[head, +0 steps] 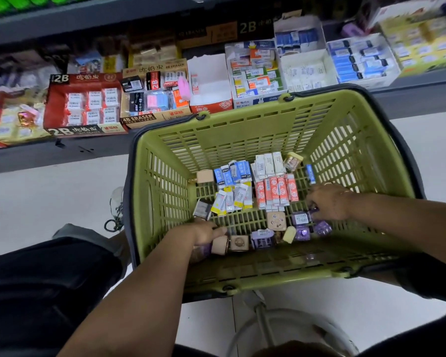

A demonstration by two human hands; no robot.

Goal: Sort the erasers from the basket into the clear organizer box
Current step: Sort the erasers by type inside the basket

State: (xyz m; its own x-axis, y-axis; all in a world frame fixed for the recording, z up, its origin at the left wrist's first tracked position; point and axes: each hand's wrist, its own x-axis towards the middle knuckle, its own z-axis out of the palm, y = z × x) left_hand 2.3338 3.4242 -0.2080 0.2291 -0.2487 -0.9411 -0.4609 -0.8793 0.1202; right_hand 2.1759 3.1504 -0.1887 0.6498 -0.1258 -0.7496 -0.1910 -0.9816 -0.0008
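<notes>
**A:** How far along was the sorting at that moment?

**B:** Early, by my reading. At the far left, the shelf [62, 150] carried a red 2B box [85, 104] and a 4B eraser box [155, 95], both stocked. Beside them was a white carton [209, 78] that looked nearly bare. None of these was clear plastic.

**A:** So where was the organizer box?

**B:** I couldn't pick it out with any certainty. The boxes further right along the shelf were too blurred to call.

**A:** And the hands?

**B:** The left hand [206, 231] was down inside the green basket [216, 124], at its near-left corner, lying over some beige cube erasers [238, 242]. I couldn't tell whether it actually gripped one, because the hand hid the contact.

**A:** What about the middle of the basket?

**B:** It was crowded. There were blue-sleeved erasers [233, 172] with yellow-and-white erasers [232, 199] below them. To their right were white erasers [269, 163] and a row of red-orange erasers [277, 189]. All lay on the basket floor, roughly grouped by kind.

**A:** And the right hand?

**B:** The right hand [327, 202] was toward the basket's right side, fingers curled round a purple eraser [312, 212]. More purple cubes [322, 227] lay just beside it.

**A:** Your verdict?

**B:** Nearly everything was left to move. I judged the person was gathering a batch by type, and no transfer to the organizer was visible.
</notes>
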